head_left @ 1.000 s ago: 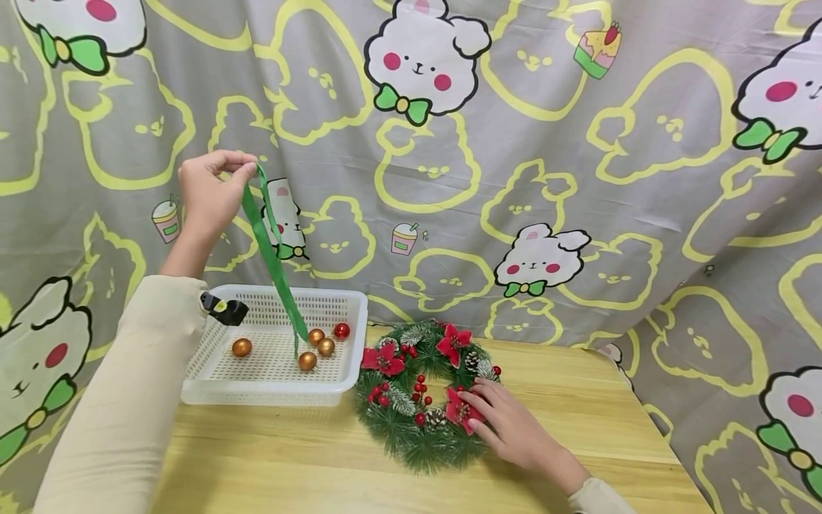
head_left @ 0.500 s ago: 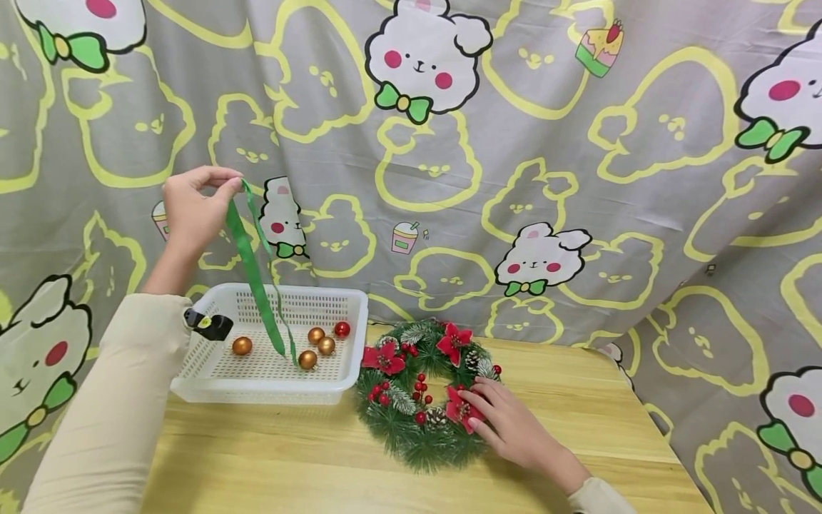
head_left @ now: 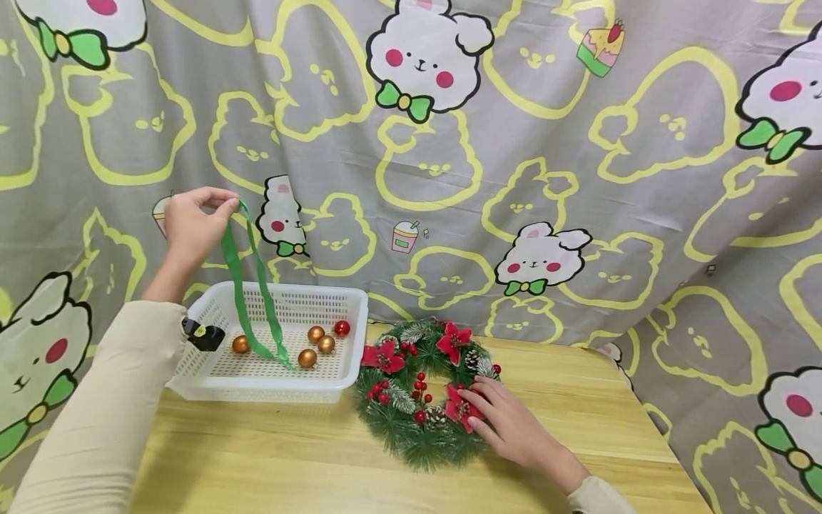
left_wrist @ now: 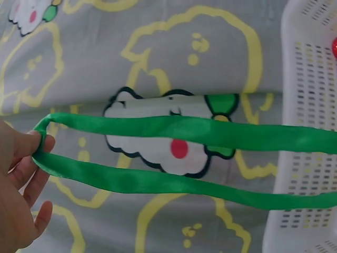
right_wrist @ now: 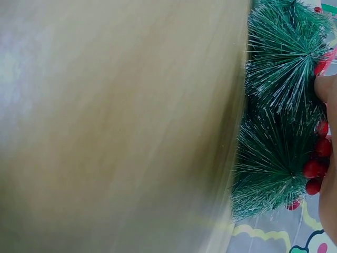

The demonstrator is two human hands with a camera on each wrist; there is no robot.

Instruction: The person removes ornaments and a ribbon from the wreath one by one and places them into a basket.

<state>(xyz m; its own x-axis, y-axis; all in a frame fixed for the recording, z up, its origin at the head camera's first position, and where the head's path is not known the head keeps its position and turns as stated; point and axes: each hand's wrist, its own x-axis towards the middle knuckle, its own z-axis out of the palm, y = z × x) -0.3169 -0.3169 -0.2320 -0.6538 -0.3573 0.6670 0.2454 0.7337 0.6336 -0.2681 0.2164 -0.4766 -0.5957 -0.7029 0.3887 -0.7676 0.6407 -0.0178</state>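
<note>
In the head view, my left hand (head_left: 198, 225) pinches a green ribbon (head_left: 237, 275) between thumb and fingertips. Folded over at the grip, the ribbon hangs as two strands into a white plastic basket (head_left: 257, 386). Its lower end lies near a gold bauble (head_left: 307, 358). The left wrist view shows both strands of the ribbon (left_wrist: 158, 126) running from the fingertips. My right hand (head_left: 510, 432) rests with extended fingers on the right side of a green wreath (head_left: 417, 451), touching a red poinsettia (head_left: 464, 410). In the right wrist view, only part of that hand shows beside the needles.
Several gold baubles and one red bauble (head_left: 342, 328) lie in the basket. Basket and wreath stand side by side on a wooden table (head_left: 308, 450). Behind them hangs a grey patterned curtain (head_left: 347, 171). A black wrist camera (head_left: 204, 334) sits on my left sleeve.
My left hand has come down and a little to the left with the ribbon. The ribbon's lower end has sunk into the basket, and its strands have spread apart. My right hand stays put.
</note>
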